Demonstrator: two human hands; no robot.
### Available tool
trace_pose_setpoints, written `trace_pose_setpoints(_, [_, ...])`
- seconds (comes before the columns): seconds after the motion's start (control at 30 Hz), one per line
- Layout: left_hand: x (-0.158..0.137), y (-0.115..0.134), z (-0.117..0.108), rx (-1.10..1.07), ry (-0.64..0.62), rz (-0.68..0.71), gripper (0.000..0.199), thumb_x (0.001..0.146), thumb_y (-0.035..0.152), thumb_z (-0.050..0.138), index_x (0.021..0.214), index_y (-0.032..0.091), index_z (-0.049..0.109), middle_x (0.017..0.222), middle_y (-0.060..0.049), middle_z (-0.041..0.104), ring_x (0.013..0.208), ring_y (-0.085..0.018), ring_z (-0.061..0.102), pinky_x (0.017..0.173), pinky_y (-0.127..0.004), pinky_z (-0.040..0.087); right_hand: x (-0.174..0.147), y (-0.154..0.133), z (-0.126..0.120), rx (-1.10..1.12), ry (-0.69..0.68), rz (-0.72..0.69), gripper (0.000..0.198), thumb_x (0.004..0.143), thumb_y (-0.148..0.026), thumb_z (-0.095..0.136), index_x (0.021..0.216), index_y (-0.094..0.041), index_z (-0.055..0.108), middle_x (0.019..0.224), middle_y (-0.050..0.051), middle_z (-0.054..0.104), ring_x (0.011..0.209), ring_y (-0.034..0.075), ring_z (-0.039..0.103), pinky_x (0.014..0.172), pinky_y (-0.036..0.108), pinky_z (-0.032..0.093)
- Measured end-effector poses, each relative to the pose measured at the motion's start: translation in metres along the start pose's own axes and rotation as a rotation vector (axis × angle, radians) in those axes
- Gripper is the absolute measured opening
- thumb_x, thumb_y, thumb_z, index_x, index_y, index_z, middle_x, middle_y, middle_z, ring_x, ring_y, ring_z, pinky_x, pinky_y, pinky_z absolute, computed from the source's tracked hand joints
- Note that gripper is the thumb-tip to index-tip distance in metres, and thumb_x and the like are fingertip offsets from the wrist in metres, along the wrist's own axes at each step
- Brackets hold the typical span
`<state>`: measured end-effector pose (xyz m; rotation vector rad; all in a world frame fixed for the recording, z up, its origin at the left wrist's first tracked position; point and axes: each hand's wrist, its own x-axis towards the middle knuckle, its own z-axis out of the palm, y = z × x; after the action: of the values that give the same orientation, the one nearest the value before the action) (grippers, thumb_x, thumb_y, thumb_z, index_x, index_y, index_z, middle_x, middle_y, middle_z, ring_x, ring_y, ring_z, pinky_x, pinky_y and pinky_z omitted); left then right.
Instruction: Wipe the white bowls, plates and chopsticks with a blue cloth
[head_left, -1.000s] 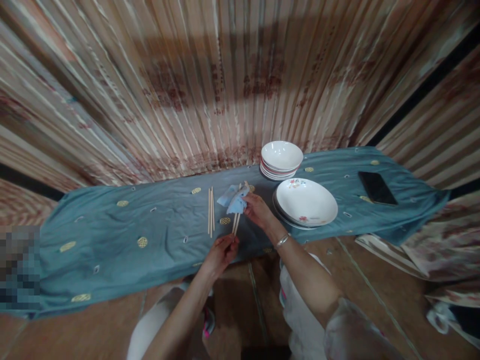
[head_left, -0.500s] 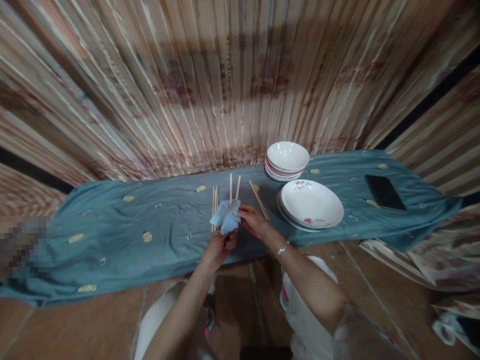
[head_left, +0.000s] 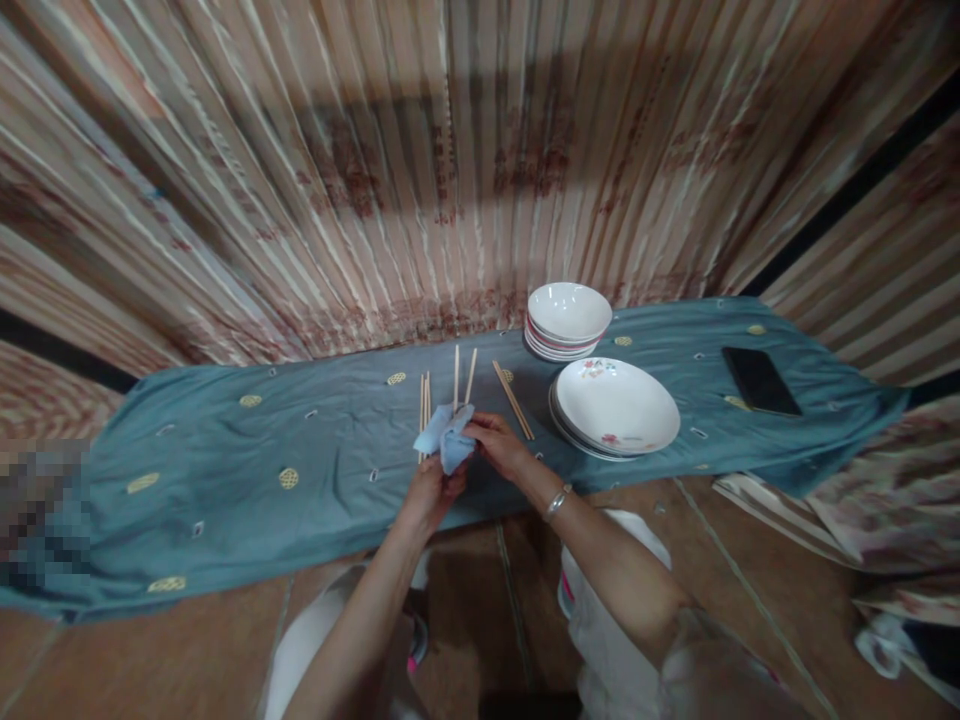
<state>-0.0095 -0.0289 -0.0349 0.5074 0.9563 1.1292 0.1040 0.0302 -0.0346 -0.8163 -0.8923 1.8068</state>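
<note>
My left hand (head_left: pixel 433 490) is closed at the lower end of a pair of chopsticks (head_left: pixel 457 375) wrapped in a light blue cloth (head_left: pixel 454 442). The chopsticks' upper ends stick out above the cloth, spread a little apart. My right hand (head_left: pixel 498 442) pinches the cloth's right side with thumb and fingers. Left of the cloth, several wooden chopsticks (head_left: pixel 424 395) lie side by side on the table, partly covered by the cloth and hand. On the right lies another pair of chopsticks (head_left: pixel 513 400), slanting.
A teal patterned tablecloth (head_left: pixel 247 470) covers the long table. To the right stand a stack of white bowls (head_left: pixel 568 312) and a stack of larger floral dishes (head_left: pixel 619 405). A black phone-like flat object (head_left: pixel 761 380) lies farther right. Behind hangs a striped curtain (head_left: pixel 450 180).
Both hands stay at the cloth and chopsticks, and the cloth's folds have shifted slightly around them. The whole view has moved a little, so things sit slightly farther left.
</note>
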Motion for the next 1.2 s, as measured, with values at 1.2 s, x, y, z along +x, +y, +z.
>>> trace_pose_setpoints(1.2, [0.002,-0.007,-0.005,0.083,0.063,-0.021,0.039,0.048,0.040,0.087,0.065,0.011,0.065,0.054,0.003,0.052,0.046,-0.003,0.038,0.041,-0.016,0.024,0.007,-0.010,-0.015,0.003,0.113,-0.047,0.019,0.051,-0.031,0.077,0.060,-0.018,0.068,0.054,-0.005,0.059,0.053,0.009,0.046,0.054,0.023,0.033])
